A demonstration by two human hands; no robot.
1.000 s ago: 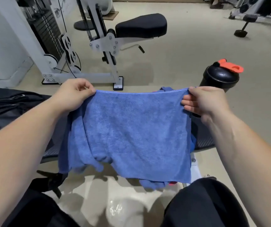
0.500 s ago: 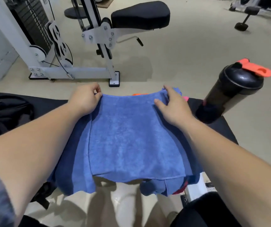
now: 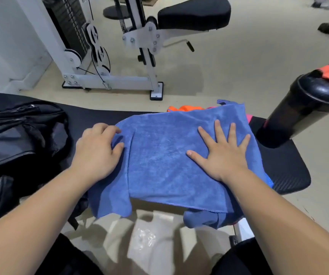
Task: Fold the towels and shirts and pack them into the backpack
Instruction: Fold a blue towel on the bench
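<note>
Pressing the blue towel [image 3: 159,165]: right hand [image 3: 223,155] (fingers [image 3: 218,130] spread flat); left hand [image 3: 96,151] pinches its edge.

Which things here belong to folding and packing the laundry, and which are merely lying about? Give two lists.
Belongs to the job: blue towel, flat under the right hand and gripped at its edge by the left hand; orange garment behind its far edge; black backpack.

Just lying about: black shaker bottle with orange cap; weight machine; padded seat.
</note>
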